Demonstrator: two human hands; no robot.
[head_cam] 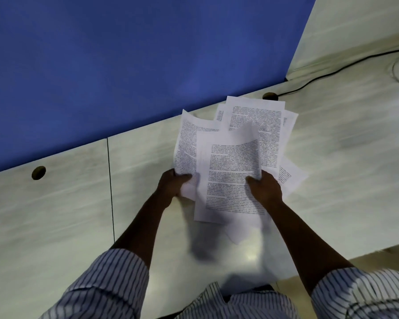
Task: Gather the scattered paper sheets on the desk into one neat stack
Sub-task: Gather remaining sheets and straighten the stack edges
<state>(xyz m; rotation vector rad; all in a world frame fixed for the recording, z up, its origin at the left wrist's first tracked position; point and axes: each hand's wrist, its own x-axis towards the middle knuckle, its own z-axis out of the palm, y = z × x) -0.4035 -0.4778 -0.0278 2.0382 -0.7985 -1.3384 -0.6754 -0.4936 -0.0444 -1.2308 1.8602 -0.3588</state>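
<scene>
while fingers pinch both sides, sheets between.

My paper sheets are white with rows of tiny black print. The desk is pale cream with grey streaks. The wall panel is plain blue. My shirt sleeves are white with thin dark stripes. The cable is black.

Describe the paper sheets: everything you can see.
The paper sheets are white, printed with dense black text blocks too blurred to read. Several overlap at mismatched angles, fanned rather than squared. The left hand grips the leftmost sheet's lower edge; the right hand grips the front sheet's right side. The front sheet's top curls. Farther ones lie on the pale desk.
</scene>
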